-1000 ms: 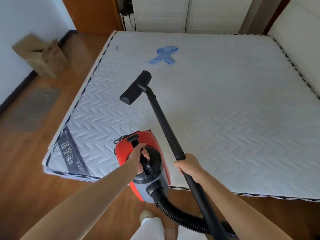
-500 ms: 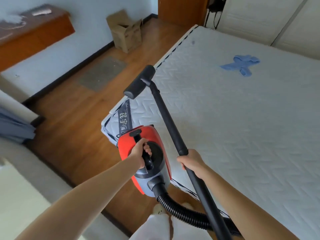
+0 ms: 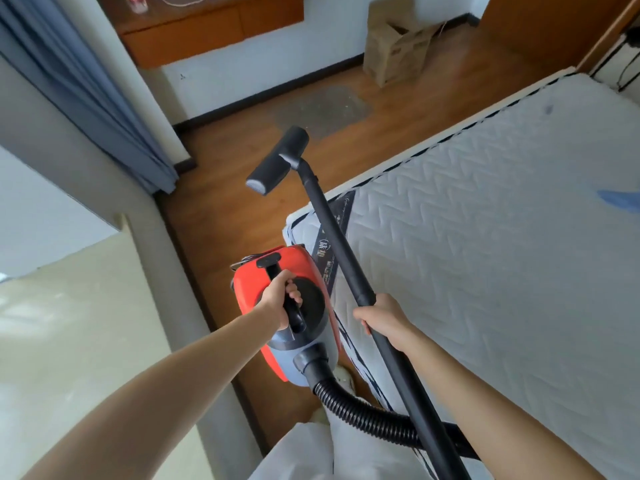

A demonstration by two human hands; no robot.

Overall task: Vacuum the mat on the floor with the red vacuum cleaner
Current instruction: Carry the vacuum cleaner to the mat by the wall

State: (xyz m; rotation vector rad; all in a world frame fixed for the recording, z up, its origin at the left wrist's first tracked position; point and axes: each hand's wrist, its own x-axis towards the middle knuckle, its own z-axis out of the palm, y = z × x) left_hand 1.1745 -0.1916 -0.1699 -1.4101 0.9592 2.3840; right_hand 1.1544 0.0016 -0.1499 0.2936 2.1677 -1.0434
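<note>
Two risks noted. Mat (image 3: 485,254) lies on floor (image 3: 242,161), right of both hands; nozzle (image 3: 277,161) hangs beyond its corner, over bare wood, so a stroke may miss. Vacuum (image 3: 277,292), carried aloft by left hand (image 3: 277,299) clenched on its handle, could swing. Right hand (image 3: 384,318) grips wand (image 3: 332,233).

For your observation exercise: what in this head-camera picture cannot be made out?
- Blue cloth: cut off by the right edge.
- Label print on the mat: too small, partly behind the wand.
- Hose end: hidden behind the right arm.
- Nozzle underside: faces away.
</note>
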